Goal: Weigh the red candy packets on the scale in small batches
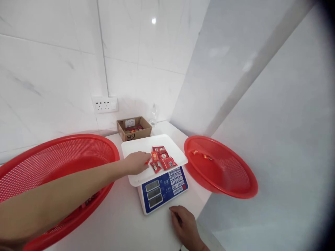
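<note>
My left hand [137, 163] reaches across the weighing tray [138, 147] of a digital scale [165, 190]. Its fingers are closed on a small red wrapped candy [147, 161], mostly hidden under the fingertips. Right beside them, several red wrapped packets [167, 162] lie in a loose cluster on the tray. My right hand [185, 225] rests on the white table in front of the scale, fingers curled in, with nothing visible in it. The digits on the scale's displays [154, 192] are too faint to read.
A large red mesh basket [111, 150] stands at left under my forearm, with some dark red packets partly hidden in it. At right, a red basin [251, 190] holds a few small packets. Behind the scale are a cardboard box [125, 137] with packets and a clear plastic object [154, 115].
</note>
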Available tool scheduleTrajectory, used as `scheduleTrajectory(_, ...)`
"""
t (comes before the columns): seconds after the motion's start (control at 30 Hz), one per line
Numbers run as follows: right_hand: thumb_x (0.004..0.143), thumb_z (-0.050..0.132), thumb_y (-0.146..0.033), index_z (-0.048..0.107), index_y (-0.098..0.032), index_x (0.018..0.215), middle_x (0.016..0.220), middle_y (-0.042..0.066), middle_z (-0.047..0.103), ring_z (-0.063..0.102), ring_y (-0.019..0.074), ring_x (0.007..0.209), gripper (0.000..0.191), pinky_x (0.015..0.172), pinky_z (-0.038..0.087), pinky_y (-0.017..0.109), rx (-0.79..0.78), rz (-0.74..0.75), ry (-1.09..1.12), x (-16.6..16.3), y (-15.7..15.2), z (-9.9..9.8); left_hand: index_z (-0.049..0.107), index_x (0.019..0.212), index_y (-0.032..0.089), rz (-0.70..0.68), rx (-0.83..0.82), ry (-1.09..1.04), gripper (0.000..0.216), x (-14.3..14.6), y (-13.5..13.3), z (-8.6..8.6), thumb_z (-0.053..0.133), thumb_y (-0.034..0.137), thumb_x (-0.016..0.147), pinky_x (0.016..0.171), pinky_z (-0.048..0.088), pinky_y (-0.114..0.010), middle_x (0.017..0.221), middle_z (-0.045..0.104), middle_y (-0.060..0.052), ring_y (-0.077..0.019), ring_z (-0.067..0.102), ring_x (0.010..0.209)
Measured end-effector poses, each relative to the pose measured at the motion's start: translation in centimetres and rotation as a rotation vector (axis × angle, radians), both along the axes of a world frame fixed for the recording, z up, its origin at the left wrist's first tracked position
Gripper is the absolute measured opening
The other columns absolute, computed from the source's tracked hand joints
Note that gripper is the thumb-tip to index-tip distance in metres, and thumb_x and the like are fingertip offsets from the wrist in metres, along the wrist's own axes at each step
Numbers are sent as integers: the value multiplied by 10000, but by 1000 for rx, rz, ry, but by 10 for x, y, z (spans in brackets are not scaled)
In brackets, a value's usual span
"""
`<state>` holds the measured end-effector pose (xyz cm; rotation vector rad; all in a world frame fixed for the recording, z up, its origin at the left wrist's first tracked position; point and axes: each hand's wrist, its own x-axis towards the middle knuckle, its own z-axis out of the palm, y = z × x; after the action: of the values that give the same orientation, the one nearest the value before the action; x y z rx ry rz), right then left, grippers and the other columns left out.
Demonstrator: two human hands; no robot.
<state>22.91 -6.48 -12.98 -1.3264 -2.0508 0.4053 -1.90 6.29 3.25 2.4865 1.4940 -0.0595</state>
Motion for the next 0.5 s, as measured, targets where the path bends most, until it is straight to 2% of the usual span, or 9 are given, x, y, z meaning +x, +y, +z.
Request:
scheduleTrajectory(0.2, 850, 446, -219, 639, -186, 862, 706, 44, 657, 619, 165, 643, 196, 601, 484, 271, 44, 4, -15, -1, 0, 0, 524, 1123, 155, 18, 1, -20, 326, 11, -6, -4, 519, 359, 868, 785, 487, -401, 1064, 589, -77, -204, 579, 943)
scheduleTrajectory(0.5, 857, 419, -200, 629, -169, 870, 728, 53, 666, 630, 165, 676, 213, 619, 492, 267, 101, 85, 15, 4, -3, 1, 545, 1109, 154, 113, 119, -18, 298, 27, -29, -8, 545, 322, 863, 811, 493, -413, 1112, 578, -78, -207, 574, 981)
